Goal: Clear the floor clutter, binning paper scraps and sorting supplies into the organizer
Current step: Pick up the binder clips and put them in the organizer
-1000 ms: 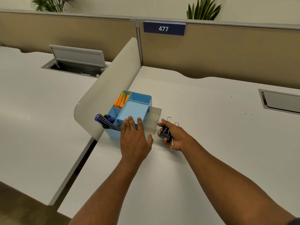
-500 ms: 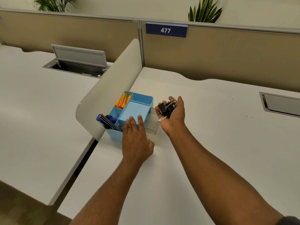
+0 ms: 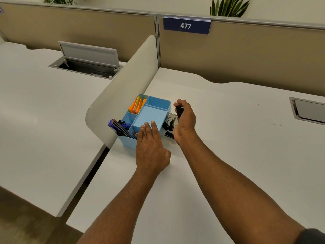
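Observation:
A light blue desk organizer [image 3: 159,103] stands on the white desk beside a curved divider. Orange sticky notes [image 3: 137,104] fill its back left compartment and blue and black pens [image 3: 119,126] lean in the front left one. A clear drawer [image 3: 171,118] is pulled out on its right side, and several black binder clips [image 3: 168,126] lie in it. My left hand [image 3: 151,147] rests flat against the organizer's front edge, fingers straight. Over the drawer, my right hand [image 3: 184,120] is tipped on its side, its fingers curled round one black binder clip [image 3: 179,110].
The curved grey divider [image 3: 123,88] stands close on the organizer's left. A cable hatch with a raised lid [image 3: 88,59] is on the left desk, and a closed hatch [image 3: 309,111] on the right. A tan partition with a "477" sign [image 3: 186,25] runs along the back.
My right hand lifted a bunch of binder clips off the desk, carried them over the clear drawer and tipped; most now lie in the drawer. My left hand stayed put.

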A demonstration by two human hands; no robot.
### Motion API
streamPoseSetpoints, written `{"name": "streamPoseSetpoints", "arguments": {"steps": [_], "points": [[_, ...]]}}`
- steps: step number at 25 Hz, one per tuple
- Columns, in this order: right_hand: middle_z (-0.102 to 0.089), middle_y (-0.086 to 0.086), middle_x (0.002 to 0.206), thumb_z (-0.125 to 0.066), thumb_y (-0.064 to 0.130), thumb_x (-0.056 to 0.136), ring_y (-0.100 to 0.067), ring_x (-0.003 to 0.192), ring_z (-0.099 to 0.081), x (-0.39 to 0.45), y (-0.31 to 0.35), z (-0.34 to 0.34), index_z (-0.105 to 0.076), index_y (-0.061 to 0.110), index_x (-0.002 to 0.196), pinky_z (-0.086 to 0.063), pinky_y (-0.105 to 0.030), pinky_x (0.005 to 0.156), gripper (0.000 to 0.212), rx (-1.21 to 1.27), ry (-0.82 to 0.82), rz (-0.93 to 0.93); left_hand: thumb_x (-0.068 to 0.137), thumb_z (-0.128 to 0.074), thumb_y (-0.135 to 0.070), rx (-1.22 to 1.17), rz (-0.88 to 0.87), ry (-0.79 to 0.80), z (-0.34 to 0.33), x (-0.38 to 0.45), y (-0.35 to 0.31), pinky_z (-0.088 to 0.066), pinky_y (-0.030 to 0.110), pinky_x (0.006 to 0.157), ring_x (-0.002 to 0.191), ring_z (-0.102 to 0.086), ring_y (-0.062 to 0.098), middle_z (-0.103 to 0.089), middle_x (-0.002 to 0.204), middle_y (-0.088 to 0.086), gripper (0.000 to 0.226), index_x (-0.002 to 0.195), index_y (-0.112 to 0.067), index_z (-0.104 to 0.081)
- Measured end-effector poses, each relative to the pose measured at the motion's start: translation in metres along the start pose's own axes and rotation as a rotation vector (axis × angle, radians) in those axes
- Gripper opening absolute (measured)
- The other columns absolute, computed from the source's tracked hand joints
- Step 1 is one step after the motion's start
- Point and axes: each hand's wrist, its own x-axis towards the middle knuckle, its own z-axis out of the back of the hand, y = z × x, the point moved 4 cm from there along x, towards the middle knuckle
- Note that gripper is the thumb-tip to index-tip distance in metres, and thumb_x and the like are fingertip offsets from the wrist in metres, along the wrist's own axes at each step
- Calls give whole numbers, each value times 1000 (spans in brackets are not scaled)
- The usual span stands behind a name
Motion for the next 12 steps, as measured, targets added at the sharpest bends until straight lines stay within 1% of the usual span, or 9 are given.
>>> {"name": "streamPoseSetpoints", "arguments": {"steps": [2, 5, 8, 10, 12], "points": [[-69, 4, 102, -55, 38, 90, -11, 98, -58, 0, 2, 0, -64, 27, 85, -40, -28, 74, 15, -78, 0, 35, 81, -57, -51, 16, -3, 3, -1, 1, 0, 12, 35, 114, 148, 3, 31, 1, 160, 18, 107, 149, -7, 14], [-66, 9, 108, -47, 31, 96, -9, 105, -58, 3, 7, 2, -60, 29, 100, -43, -23, 81, 14, -206, -1, 101, 81, -57, -51, 33, -5, 6, -2, 2, 0, 13, 36, 113, 148, 2, 32, 0, 160, 18, 107, 149, -7, 12], [-64, 7, 117, -42, 20, 97, -11, 109, -58, 6, 9, 8, -59, 24, 115, -47, -29, 92, 25, -461, -16, 161, 79, -58, -50, 51, -7, -2, -2, 2, 0, 12, 36, 113, 148, -1, 33, -3, 160, 19, 105, 150, -7, 7], [-63, 5, 120, -38, 15, 98, -12, 110, -57, 5, 9, 9, -58, 22, 118, -47, -28, 90, 30, -639, 23, 225, 79, -57, -50, 65, -9, -3, -2, 2, 0, 12, 36, 113, 148, -1, 33, -4, 160, 19, 104, 150, -7, 7], [-63, 2, 122, -40, 9, 97, -13, 108, -57, 2, 6, 9, -58, 20, 121, -45, -24, 82, 32, -821, 99, 297, 80, -56, -49, 74, -7, -4, -3, 2, 0, 13, 37, 113, 148, -1, 33, -4, 160, 20, 104, 150, -6, 6]]}}
